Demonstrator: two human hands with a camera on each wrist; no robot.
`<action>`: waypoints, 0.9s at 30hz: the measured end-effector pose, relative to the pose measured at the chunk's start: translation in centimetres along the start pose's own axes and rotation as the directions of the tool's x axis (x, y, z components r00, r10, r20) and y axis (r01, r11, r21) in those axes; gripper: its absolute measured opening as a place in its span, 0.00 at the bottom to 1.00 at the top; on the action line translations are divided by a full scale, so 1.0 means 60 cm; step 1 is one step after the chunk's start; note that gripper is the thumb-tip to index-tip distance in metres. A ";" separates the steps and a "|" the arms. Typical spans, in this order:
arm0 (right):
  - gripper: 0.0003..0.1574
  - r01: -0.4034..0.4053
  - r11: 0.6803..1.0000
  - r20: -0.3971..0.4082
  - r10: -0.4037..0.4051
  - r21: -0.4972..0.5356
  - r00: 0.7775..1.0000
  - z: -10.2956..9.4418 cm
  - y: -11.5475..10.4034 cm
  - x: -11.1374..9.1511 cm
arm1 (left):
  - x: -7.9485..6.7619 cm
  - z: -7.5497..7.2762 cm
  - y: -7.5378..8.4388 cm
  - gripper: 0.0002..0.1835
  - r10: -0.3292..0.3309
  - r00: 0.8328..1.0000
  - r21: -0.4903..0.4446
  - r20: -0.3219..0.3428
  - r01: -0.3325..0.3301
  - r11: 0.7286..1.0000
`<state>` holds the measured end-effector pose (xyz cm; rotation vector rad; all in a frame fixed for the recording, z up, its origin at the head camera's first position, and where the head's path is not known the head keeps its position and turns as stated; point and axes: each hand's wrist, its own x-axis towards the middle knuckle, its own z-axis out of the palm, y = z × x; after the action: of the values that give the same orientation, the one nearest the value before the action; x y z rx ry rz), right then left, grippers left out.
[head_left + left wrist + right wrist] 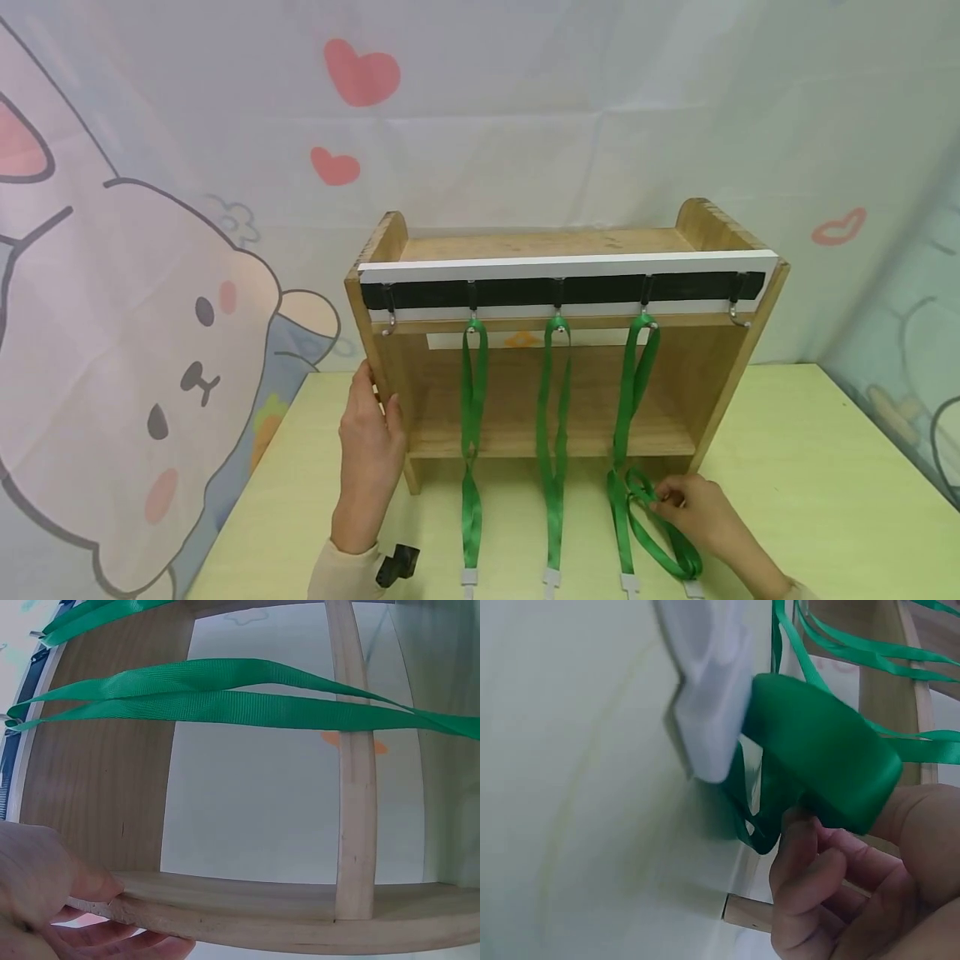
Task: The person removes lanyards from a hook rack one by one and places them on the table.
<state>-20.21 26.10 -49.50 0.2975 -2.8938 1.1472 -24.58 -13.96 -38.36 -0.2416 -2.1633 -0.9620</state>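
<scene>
My right hand (697, 508) pinches a green lanyard (678, 546) low at the shelf's right front, its strap looped and its white clip (693, 590) near the tabletop. In the right wrist view, the strap (825, 750) arches over the fingertips beside a blurred whitish clip (712, 735). My left hand (371, 450) grips the left side panel of a wooden shelf (551, 446); the left wrist view shows the thumb on one face and fingers around the other. Three green lanyards, left (471, 400), middle (553, 450) and right (626, 408), hang from hooks on the shelf's front rail.
The rail carries a black strip (600, 290), with a silver hook at its left end (389, 321) and another at its right end (738, 315). A pale yellow table (825, 483) bears the shelf. Behind stands a printed cloth backdrop (525, 167); a dark cable (937, 442) hangs far right.
</scene>
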 end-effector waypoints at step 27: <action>0.06 -0.022 0.994 -0.130 0.008 -0.107 0.992 -0.045 -0.045 -0.015 | -0.001 -0.002 0.001 0.27 -0.002 1.000 0.009 0.002 0.002 1.000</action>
<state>-19.00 26.15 -45.74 0.1914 -2.8358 0.9683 -24.48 -14.00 -38.32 -0.2365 -2.1690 -0.9535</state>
